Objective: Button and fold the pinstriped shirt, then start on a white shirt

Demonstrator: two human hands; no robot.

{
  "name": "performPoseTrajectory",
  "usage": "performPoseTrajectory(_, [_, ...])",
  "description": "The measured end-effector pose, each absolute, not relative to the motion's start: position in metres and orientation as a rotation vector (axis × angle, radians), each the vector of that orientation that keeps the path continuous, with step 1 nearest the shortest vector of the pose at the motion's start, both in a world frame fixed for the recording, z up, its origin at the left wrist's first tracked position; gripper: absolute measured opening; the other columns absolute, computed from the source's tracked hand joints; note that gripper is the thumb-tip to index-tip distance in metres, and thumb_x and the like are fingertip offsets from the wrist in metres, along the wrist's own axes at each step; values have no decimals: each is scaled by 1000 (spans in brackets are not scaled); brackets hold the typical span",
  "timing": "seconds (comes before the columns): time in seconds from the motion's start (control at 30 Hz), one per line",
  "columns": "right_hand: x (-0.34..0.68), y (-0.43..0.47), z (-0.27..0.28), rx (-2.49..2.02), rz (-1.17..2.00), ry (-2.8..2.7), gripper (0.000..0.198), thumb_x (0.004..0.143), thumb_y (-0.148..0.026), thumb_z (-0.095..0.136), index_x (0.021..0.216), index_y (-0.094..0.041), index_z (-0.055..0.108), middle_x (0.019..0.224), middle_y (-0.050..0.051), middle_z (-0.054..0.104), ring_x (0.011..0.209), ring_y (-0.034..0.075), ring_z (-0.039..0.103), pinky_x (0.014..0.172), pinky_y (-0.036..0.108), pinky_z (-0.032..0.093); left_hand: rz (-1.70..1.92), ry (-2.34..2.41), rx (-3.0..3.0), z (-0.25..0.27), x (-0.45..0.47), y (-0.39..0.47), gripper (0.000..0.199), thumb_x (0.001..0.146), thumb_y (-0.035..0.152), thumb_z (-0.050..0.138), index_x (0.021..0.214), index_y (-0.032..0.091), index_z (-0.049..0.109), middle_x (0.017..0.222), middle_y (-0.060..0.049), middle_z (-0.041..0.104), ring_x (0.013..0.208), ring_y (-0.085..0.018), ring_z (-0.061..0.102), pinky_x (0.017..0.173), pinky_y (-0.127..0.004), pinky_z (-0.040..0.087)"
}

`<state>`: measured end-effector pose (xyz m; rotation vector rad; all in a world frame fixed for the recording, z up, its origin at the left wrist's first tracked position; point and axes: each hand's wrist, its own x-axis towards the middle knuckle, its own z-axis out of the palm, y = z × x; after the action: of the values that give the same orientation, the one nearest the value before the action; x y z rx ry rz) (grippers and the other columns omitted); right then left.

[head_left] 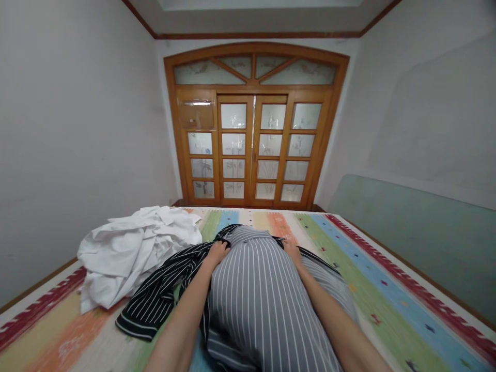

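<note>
A pinstriped shirt (256,289) spreads in front of me on the bed, its body showing as grey with white stripes. To the left, a black sleeve (155,305) with white stripes and a white-edged cuff lies crumpled. My left hand (219,252) is closed on the shirt's upper left part, where black fabric bunches. At the upper right part my right hand (291,251) grips the cloth, its fingertips partly hidden. The grey fabric bulges up between my forearms, and its lower end runs out of view.
A heap of white cloth (135,248) lies on the left side of the bed. Under everything is a colourful striped bedcover (387,289). A pale green headboard-like panel (418,222) borders the right side. Wooden doors with glass panes (253,147) stand beyond the far edge.
</note>
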<state>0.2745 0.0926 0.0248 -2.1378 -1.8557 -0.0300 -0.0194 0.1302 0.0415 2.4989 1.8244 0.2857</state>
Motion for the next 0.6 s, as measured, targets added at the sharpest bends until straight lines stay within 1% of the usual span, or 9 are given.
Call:
performPoseTrajectory(0.07, [272, 100, 9, -2187, -50, -1853, 29, 92, -18, 46, 113, -17, 66, 122, 14, 60, 112, 27, 55, 88, 33, 45, 348, 1857, 2522, 24, -13, 130, 30, 93, 24, 43, 111, 12, 64, 121, -18, 63, 120, -28, 55, 102, -40, 39])
performPoseTrajectory(0.17, [279, 114, -5, -2231, -78, -1852, 30, 95, -17, 41, 112, -19, 66, 126, 12, 58, 119, 25, 51, 91, 32, 44, 480, 1894, 2543, 9, -12, 136, 34, 94, 23, 39, 118, 10, 60, 128, -19, 59, 126, -28, 49, 108, -41, 33])
performPoseTrajectory(0.3, [302, 128, -10, -2310, -132, -1773, 33, 95, -15, 38, 110, -19, 67, 130, 14, 54, 123, 24, 49, 90, 31, 46, 574, 1909, 2523, 1, -19, 152, 33, 92, 22, 41, 118, 11, 59, 125, -17, 61, 122, -27, 53, 105, -39, 37])
performPoseTrajectory(0.4, [316, 134, -12, -2350, -166, -1721, 34, 95, -16, 37, 112, -18, 66, 131, 15, 54, 123, 26, 49, 90, 35, 48, 608, 1932, 2512, -3, -22, 158, 34, 92, 23, 39, 116, 8, 58, 121, -19, 63, 120, -28, 54, 103, -40, 38])
performPoseTrajectory(0.53, [324, 138, -16, -2348, -210, -1709, 35, 95, -17, 36, 115, -17, 65, 134, 14, 52, 126, 27, 46, 92, 36, 48, 671, 1944, 2515, -8, -20, 160, 34, 92, 23, 39, 115, 7, 58, 123, -20, 62, 123, -29, 52, 103, -40, 39])
performPoseTrajectory(0.6, [327, 140, -21, -2347, -223, -1700, 36, 94, -17, 36, 118, -15, 63, 131, 16, 54, 123, 27, 49, 93, 36, 48, 724, 1955, 2498, -12, -20, 162, 34, 90, 22, 41, 117, 8, 57, 125, -19, 61, 124, -29, 52, 103, -41, 39])
